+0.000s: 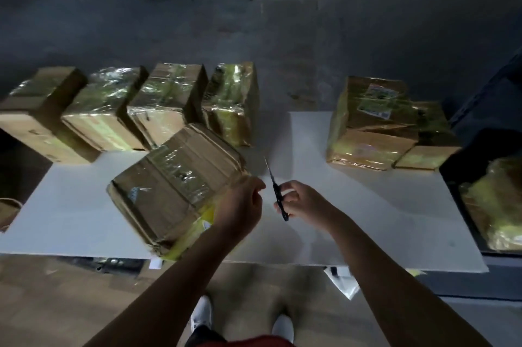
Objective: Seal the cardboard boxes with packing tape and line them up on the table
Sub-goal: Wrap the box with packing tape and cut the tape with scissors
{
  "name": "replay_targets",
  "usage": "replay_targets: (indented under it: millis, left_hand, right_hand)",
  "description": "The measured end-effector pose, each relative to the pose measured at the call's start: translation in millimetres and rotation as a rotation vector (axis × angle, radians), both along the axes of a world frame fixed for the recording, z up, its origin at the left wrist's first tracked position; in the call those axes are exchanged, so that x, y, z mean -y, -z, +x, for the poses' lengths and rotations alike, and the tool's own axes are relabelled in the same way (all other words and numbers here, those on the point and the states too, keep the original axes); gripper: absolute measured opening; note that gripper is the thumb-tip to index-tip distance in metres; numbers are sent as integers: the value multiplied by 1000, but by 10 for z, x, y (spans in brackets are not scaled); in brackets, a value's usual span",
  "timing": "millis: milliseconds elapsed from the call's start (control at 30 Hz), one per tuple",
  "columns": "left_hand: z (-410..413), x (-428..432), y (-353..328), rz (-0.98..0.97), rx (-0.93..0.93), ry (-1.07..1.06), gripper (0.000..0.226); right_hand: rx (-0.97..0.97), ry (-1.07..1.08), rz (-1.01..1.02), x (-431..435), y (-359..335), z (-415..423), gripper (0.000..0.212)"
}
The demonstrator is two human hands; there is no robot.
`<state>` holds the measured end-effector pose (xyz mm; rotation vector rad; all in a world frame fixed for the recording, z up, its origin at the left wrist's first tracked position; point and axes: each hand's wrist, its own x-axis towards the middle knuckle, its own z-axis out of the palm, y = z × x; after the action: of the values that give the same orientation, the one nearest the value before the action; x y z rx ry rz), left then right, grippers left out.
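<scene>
Far off to the left of the left hand, a brown bag (8,211) poked in at the table's edge. Beyond that hand and to its left, a row of four taped boxes (166,103) stood side by side along the far edge of the white table (367,219). Directly left of the left hand lay the cardboard box (175,183), turned askew, clear tape shining across its top and a yellow strip showing at its near side. The left hand (243,205) lay against the box's right corner, thumb and fingers curled in a pinch on the edge there. Just right of it, apart from the box, the right hand (302,202) was closed around the black handle of a knife (278,194), blade pointing away over bare tabletop. Beyond and to the right of the right hand sat a large wrapped box (367,126), with a smaller box (429,146) touching its right side. Farther right still, past the table's end, a wrapped parcel (497,205) rested on a black surface. Below both forearms, white shoes (202,315) showed on the floor.
</scene>
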<state>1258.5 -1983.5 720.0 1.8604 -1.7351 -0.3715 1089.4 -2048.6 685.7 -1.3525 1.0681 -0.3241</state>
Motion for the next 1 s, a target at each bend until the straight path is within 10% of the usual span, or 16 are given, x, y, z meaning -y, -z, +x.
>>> replay_targets:
  millis: [600, 1000]
  left_hand:
    - [1191, -746, 14, 24, 444, -49, 86]
    - [1816, -935, 199, -171, 405, -245, 41]
  right_hand:
    - [20, -356, -102, 33, -263, 887, 32]
    - [-223, -481, -283, -105, -461, 1268, 33]
